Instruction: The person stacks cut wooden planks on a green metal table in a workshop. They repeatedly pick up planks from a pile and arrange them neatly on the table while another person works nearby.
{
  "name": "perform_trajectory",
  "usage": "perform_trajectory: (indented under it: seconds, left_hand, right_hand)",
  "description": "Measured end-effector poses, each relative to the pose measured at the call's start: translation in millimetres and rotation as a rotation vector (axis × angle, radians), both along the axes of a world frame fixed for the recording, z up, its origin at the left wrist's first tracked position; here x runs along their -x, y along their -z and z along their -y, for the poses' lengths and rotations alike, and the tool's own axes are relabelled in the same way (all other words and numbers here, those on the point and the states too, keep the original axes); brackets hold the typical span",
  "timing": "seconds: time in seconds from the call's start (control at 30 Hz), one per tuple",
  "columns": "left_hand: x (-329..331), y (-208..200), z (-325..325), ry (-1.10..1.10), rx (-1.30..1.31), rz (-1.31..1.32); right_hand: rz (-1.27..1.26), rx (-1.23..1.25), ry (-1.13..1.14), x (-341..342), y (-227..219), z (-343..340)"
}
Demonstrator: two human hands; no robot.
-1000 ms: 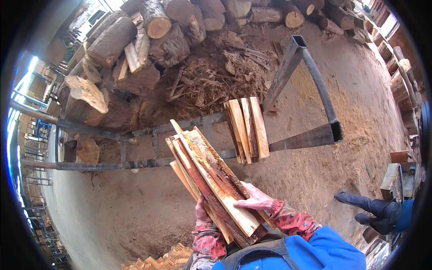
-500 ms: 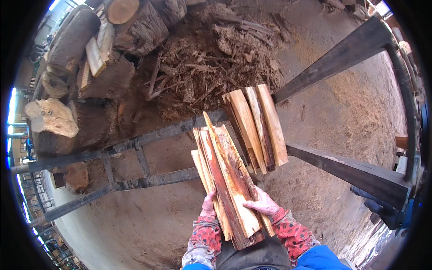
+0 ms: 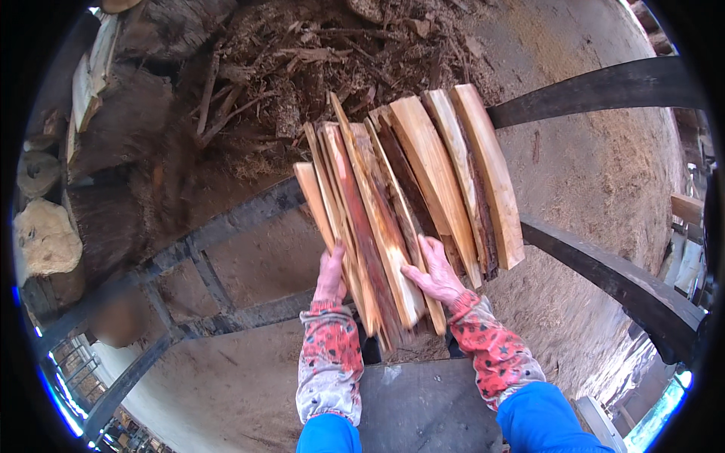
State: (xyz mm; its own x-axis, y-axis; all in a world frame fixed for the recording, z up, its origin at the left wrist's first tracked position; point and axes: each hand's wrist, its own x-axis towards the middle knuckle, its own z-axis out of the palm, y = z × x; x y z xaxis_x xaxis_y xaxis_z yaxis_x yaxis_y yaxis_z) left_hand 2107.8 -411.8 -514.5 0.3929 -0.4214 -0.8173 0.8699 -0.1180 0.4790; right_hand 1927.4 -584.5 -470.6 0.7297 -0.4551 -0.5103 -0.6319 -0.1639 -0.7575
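Observation:
Between my two hands is a bundle of split wooden slabs (image 3: 370, 219), some pale and some with reddish-brown bark. My left hand (image 3: 331, 273) presses on the bundle's left side, near its lower end. On the other side my right hand (image 3: 436, 273) grips it, thumb laid over the top of a pale slab. Right beside the bundle stands a row of similar slabs (image 3: 430, 158), lying on a dark metal frame (image 3: 249, 219). The held slabs are close against that row; whether they rest on the frame is hidden beneath them.
Long dark bars (image 3: 612, 275) of the frame stretch to the right. A heap of bark and wood scraps (image 3: 302, 68) lies on the ground beyond. Thick logs (image 3: 49, 238) are stacked at the far left. A dark flat panel (image 3: 423, 404) is close in front of me.
The bundle has moved away from my body, up beside the standing row of slabs. My arms are stretched further forward, and the whole view has shifted.

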Motion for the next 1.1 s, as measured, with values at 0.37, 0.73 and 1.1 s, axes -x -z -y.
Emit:
perform_trajectory:
  seconds: [0.37, 0.73, 1.1]
  left_hand:
    - [-6, 61, -21, 0.048, -0.594, 0.389]
    - [7, 55, -70, 0.251, -0.798, 0.425]
    - [93, -103, -95, 0.601, -0.86, 0.443]
  right_hand:
    - [-0.09, 0.358, -0.2, -2, 53, -31]
    - [-0.114, 0.38, -0.215, 50, 8, -40]
    - [-0.411, 0.155, -0.206, 159, -122, -65]
